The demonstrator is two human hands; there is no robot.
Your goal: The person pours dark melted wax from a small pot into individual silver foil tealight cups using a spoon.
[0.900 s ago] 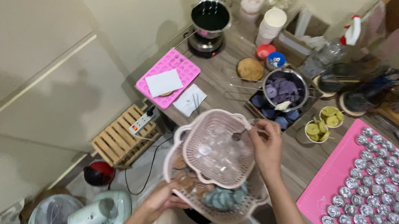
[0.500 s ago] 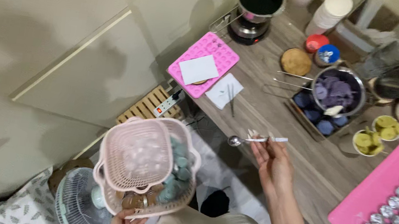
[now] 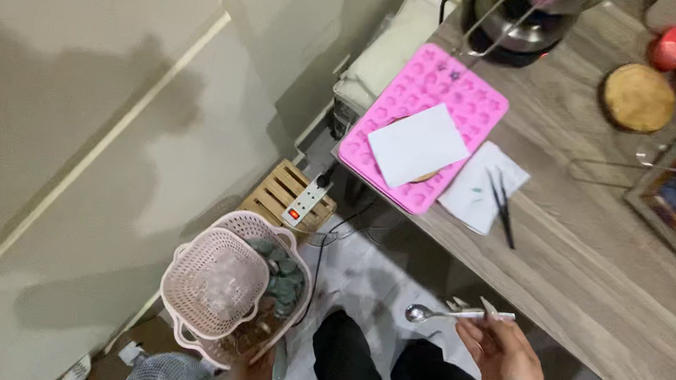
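Gripping a stacked pink basket [image 3: 238,291] low in the left hand [image 3: 252,376] — risking tipping; pinching a spoon [image 3: 458,313] in the right hand [image 3: 508,367] — slipping possible.

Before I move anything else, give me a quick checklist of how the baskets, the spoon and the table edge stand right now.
1. Left hand grips the stacked pink baskets from below: ok.
2. Baskets level: not ok, the stack tilts and sits out over the floor, off the table.
3. Grey-green pieces contained in the lower basket: ok, none seen spilling.
4. Right hand pinches the metal spoon by its handle: ok.
5. Spoon bowl empty: cannot tell, too small.
6. Pink mould tray fully on the wooden table: not ok, its lower corner overhangs the edge.
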